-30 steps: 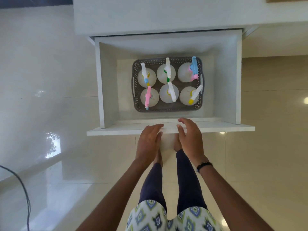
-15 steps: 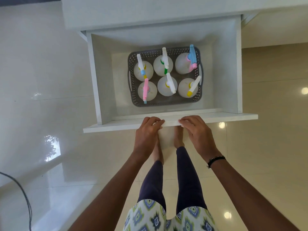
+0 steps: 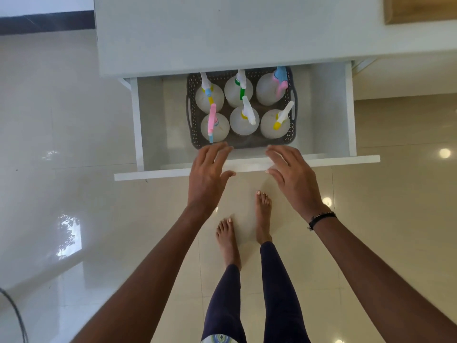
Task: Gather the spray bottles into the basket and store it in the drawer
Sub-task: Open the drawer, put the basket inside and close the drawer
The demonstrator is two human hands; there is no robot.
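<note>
1. Drawer (image 3: 366,159) has slid in since the earlier frame; the basket's rear edge is now under the cabinet top (image 3: 222,33).
2. Grey perforated basket (image 3: 291,134) sits in the drawer with six spray bottles (image 3: 243,123) upright in two rows.
3. Left hand (image 3: 206,178) and right hand (image 3: 293,178): fingers spread, holding nothing, above the drawer's front panel; contact unclear.
4. Bare feet (image 3: 263,216) on the tiled floor (image 3: 395,219).

The white drawer (image 3: 351,115) stands partly open beneath the counter (image 3: 222,35). A grey basket (image 3: 291,137) inside holds six spray bottles (image 3: 243,122) in two rows. The left hand (image 3: 206,179) and right hand (image 3: 293,177), fingers spread, hover over the drawer front.
</note>
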